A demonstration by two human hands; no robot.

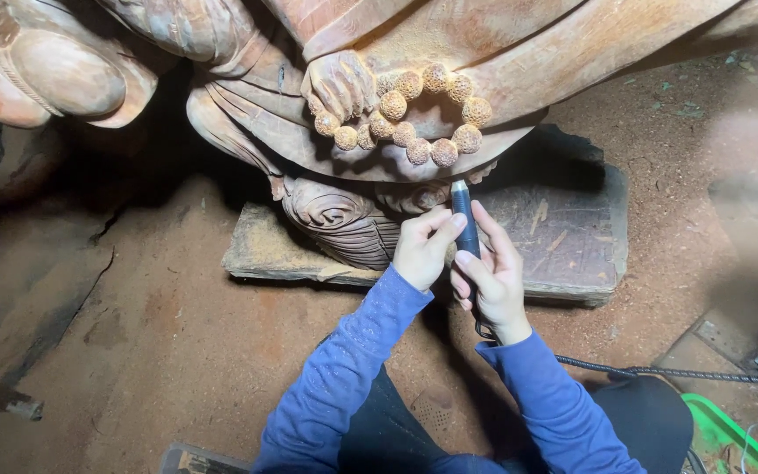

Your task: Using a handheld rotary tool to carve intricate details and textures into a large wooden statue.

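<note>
Rotary tool [464, 228] upright between left hand [421, 250] and right hand [493, 281].

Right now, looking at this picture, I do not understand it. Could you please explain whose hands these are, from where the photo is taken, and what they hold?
The picture comes from a camera worn on a person's head, looking down at their own two hands. The sleeves are blue. The right hand holds a dark pen-shaped power tool; its braided cable runs off to the right. The left hand steadies the tool near its tip. The tip points at a large carved wooden statue, just below a carved ring of beads. The statue stands on a flat wooden slab on a dusty reddish floor. A green tray shows at the lower right.
</note>
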